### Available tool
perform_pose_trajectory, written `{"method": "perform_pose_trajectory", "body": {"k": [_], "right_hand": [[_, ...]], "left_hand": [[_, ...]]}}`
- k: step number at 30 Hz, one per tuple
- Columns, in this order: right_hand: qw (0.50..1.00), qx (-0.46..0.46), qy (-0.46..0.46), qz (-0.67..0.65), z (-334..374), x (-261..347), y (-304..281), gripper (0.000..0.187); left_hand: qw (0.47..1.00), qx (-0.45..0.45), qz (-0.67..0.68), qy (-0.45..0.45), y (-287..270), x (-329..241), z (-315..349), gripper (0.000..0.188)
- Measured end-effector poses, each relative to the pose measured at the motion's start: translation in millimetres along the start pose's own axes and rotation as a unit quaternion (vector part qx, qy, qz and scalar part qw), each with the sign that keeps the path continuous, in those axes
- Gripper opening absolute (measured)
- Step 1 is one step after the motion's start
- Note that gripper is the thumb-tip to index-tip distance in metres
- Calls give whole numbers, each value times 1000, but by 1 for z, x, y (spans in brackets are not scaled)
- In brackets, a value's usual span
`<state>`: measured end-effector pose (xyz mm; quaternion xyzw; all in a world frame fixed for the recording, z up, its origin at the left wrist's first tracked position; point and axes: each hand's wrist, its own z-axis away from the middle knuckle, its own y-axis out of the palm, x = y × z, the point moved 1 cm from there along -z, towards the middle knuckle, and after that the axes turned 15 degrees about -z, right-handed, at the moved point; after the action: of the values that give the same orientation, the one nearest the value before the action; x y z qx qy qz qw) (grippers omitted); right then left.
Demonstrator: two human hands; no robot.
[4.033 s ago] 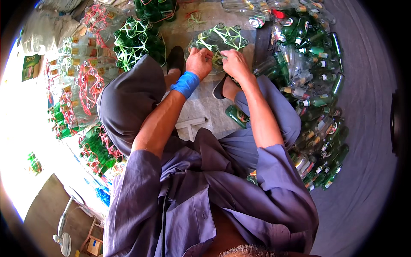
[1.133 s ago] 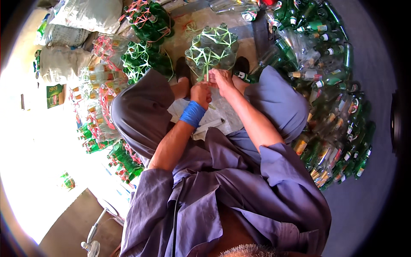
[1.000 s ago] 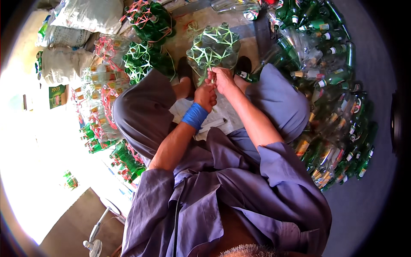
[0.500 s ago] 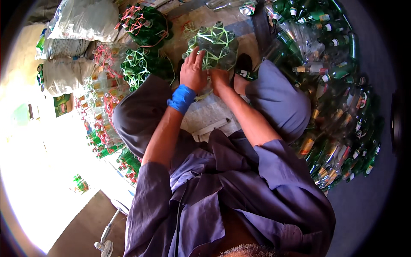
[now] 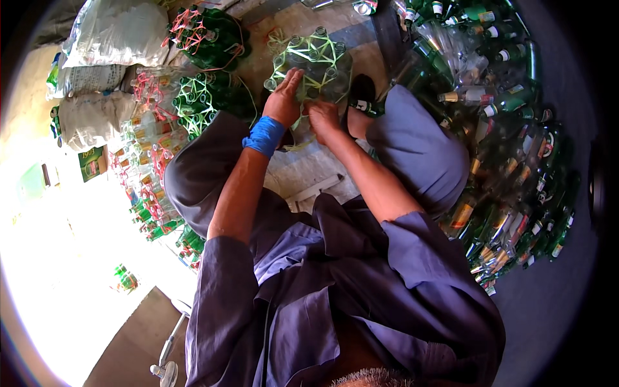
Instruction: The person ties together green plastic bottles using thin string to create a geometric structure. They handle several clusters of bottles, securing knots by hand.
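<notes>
Green strap [image 5: 314,55] zigzags over round necks [image 5: 340,47] of clear glass bottles [image 5: 342,79], bundled upright beside the shoe [image 5: 363,89]. Left hand [image 5: 284,103] lies straight-fingered against them; right hand [image 5: 322,120] curls at their near edge, its hold hidden.

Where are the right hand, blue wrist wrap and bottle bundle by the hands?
Right hand [image 5: 324,120], head view: its back.
Blue wrist wrap [image 5: 264,136], head view: middle.
Bottle bundle [image 5: 314,62], head view: strapped top.

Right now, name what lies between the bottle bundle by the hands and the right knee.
The head view shows the dark right shoe and a green bottle there.
</notes>
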<state>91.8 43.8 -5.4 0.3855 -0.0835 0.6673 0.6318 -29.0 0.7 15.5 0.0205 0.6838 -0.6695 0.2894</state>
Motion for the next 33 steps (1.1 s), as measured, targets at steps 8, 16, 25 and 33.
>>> {"method": "perform_pose_trajectory", "body": {"k": [8, 16, 25, 33], "right_hand": [[998, 27, -57, 0, -6, -20, 0, 15], [915, 66, -265, 298, -38, -49, -19, 8], [877, 74, -381, 283, -30, -37, -21, 17], [838, 82, -397, 365, 2, 3, 5, 19]], "left_hand": [[1000, -24, 6, -11, 5, 3, 1, 70], [999, -33, -11, -29, 10, -3, 1, 68], [993, -113, 39, -24, 17, -9, 7, 62], [982, -177, -36, -51, 14, -8, 29, 36]]}}
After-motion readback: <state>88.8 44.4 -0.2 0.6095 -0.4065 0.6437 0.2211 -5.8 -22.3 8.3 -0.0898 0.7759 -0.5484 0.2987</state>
